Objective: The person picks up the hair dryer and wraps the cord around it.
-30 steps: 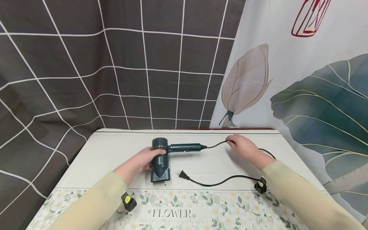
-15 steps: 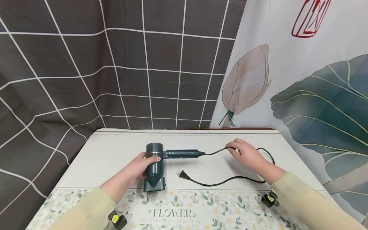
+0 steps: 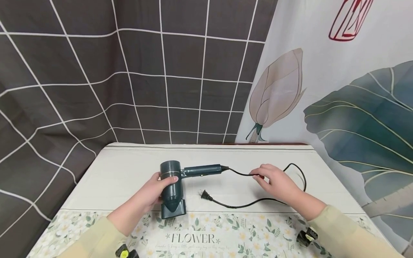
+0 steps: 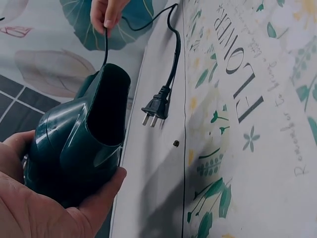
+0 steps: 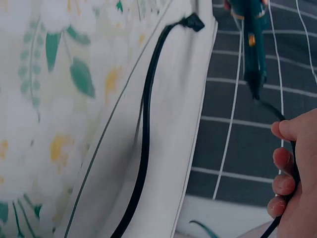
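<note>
A dark teal hair dryer [image 3: 172, 193] is gripped round its barrel by my left hand [image 3: 151, 191], thumb on top. Its handle [image 3: 201, 170] points right, and the flat nozzle [image 4: 110, 106] opens toward the left wrist camera. My right hand [image 3: 274, 181] holds the black power cord [image 3: 238, 173] a short way from the handle's end. In the right wrist view the cord runs through the curled fingers [image 5: 283, 184]. Beyond that hand the cord loops right and comes back to a two-pin plug [image 3: 205, 195] lying on the table.
The table [image 3: 135, 157] wears a white cover with a floral strip [image 3: 245, 236] along its front, lettered FLOWER. Behind it hangs a dark grid-patterned curtain [image 3: 180, 89], with a flower-printed white curtain [image 3: 290, 25] at the right. Dark wrist cameras [image 3: 306, 236] sit at both sleeves.
Both hands have come nearer to me with the hair dryer and cord, the dryer also shifting left. Its handle now tilts slightly up to the right. The plug has stayed put.
</note>
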### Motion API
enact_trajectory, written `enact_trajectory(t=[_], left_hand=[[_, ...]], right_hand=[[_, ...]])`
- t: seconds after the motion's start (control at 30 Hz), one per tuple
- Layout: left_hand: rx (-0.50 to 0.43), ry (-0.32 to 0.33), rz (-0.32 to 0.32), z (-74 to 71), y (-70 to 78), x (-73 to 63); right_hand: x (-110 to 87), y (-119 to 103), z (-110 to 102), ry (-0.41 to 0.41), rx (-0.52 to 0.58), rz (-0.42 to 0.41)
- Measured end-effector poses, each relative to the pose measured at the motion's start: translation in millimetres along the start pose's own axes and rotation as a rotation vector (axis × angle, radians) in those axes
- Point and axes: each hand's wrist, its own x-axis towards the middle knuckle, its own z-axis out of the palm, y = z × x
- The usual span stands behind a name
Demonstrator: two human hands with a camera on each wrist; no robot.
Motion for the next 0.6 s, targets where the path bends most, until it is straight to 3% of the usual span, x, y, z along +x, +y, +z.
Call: enact_trajectory(t=[0.27,0.6], left_hand=[[-0.02,0.001,0.009,1.4,1.5,-0.8],[-0.005,0.003,0.028,4.5,5.2,-7.4]], right_hand=[[3.4,-19,2,0.03,0.012,-0.133],[7.4,-37,8,-0.004,0.022,-0.178]])
